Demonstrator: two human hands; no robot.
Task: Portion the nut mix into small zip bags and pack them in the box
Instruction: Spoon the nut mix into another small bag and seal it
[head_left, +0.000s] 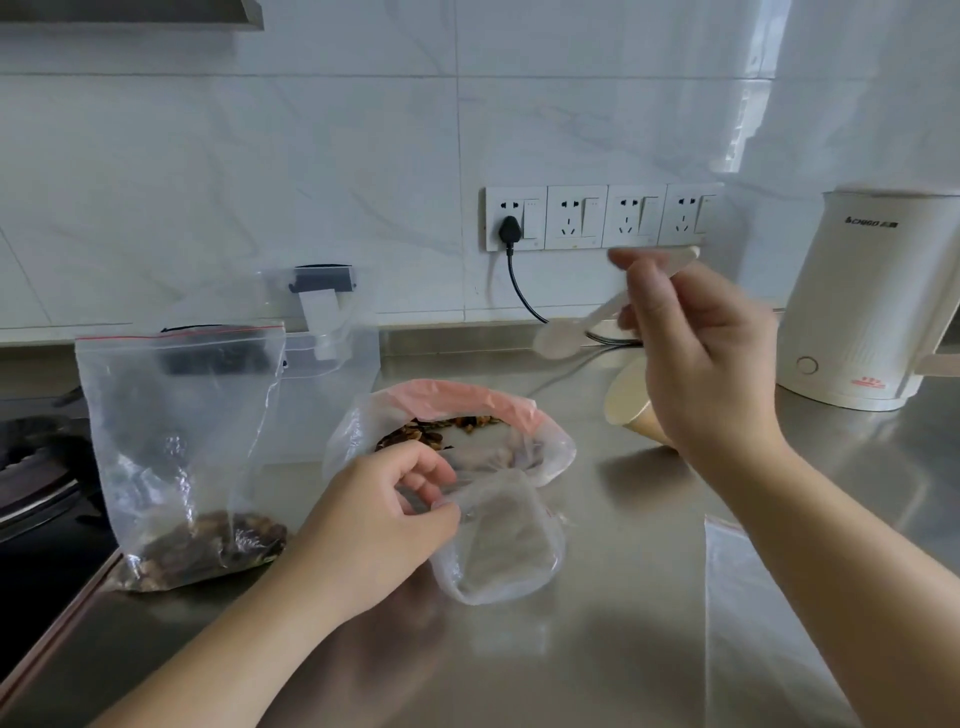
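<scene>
A large plastic bag (550, 441) with a pink rolled rim lies open at the middle of the steel counter, with brown nut mix (415, 436) inside. In front of it my left hand (374, 525) pinches the mouth of a small, empty clear zip bag (498, 545) and holds it open. My right hand (696, 353) is raised above and to the right, gripping a pale wooden spoon (566, 338) whose bowl points left and down and looks empty. A filled zip bag (182, 457) with a red seal line stands at the left, nuts at its bottom.
A clear plastic box (332, 395) stands behind the filled bag. A tan paper cup (634, 405) lies tipped beside a white electric kettle (872, 306) at the right. More clear bags (758, 613) lie flat at the right front. A black stove (36, 467) borders the counter's left edge.
</scene>
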